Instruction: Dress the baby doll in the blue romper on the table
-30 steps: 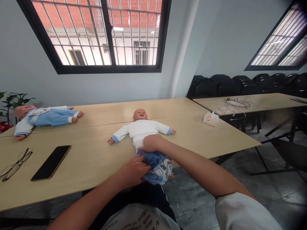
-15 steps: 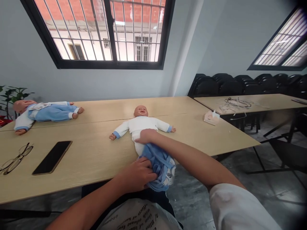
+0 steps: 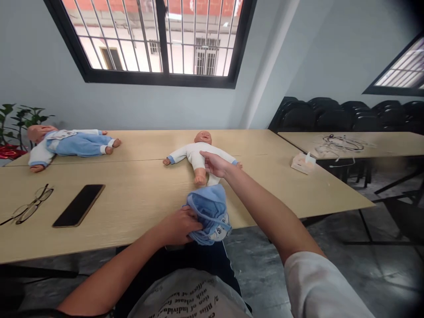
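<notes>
A doll point(image 3: 195, 152) in a white top lies on its back on the table, its head toward the wall and arms spread. One bare foot points at me. My right hand point(image 3: 214, 165) is at the doll's lower body, fingers closed round its leg. My left hand point(image 3: 183, 224) grips the blue garment point(image 3: 210, 207), bunched at the table's front edge just below the doll's feet, with a white printed patch on it.
A second doll point(image 3: 77, 143) in blue trousers lies at the back left. Glasses point(image 3: 31, 206) and a black phone point(image 3: 79, 205) rest on the left. A tissue pack point(image 3: 303, 163) sits at the right; cables point(image 3: 342, 143) lie on another table point(image 3: 391, 148).
The blue garment has come away from the doll's legs, and a bare foot now shows. My right hand has moved up and round a leg. The view has shifted slightly.
</notes>
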A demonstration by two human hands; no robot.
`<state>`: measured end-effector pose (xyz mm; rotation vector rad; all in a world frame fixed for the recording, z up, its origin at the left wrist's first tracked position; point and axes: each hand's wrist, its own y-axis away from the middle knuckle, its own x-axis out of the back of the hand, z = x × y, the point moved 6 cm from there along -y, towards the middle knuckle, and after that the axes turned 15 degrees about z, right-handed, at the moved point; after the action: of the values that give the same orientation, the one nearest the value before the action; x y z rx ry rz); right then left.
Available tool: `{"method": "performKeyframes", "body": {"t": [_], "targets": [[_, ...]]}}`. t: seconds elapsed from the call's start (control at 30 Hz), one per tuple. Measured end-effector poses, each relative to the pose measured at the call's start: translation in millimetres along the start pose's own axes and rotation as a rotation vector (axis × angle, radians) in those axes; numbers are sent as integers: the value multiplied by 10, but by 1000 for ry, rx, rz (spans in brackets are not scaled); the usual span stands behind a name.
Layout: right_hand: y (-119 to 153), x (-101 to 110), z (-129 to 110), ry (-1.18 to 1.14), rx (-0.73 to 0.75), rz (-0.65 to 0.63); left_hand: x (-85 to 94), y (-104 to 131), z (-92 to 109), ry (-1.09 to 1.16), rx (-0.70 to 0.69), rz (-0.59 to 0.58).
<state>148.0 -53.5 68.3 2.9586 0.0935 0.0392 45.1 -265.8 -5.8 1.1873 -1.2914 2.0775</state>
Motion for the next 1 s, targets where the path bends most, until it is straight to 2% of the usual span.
{"method": "performKeyframes", "body": {"t": [0.07,0.2,0.3,0.4,0.47,0.57,0.63,0.7,0.77,0.93,1.0], "targets": [[-21,-19,-25,-114,-75,-64,30,32,-40,13,14,-19],[4,-22,-139,-254,-103,-112,111,67,-70,53,44,-39],[168,-123,-123,-247,-109,-183,169,91,-107,67,51,-39],[408,-235,47,-185,-101,-183,255,121,-205,28,69,-10],[545,-262,203,-65,-62,-113,343,138,-287,-18,90,44],[679,-277,359,152,54,-32,503,154,-394,-147,154,206],[724,-310,411,222,76,-60,594,170,-416,-257,191,354],[746,-346,438,221,31,-128,639,196,-391,-337,199,487],[755,-353,422,185,-11,-175,643,231,-361,-375,198,575],[784,-284,309,102,35,-228,620,332,-317,-400,131,621],[800,-250,295,157,68,-231,615,373,-310,-413,106,629]]}}
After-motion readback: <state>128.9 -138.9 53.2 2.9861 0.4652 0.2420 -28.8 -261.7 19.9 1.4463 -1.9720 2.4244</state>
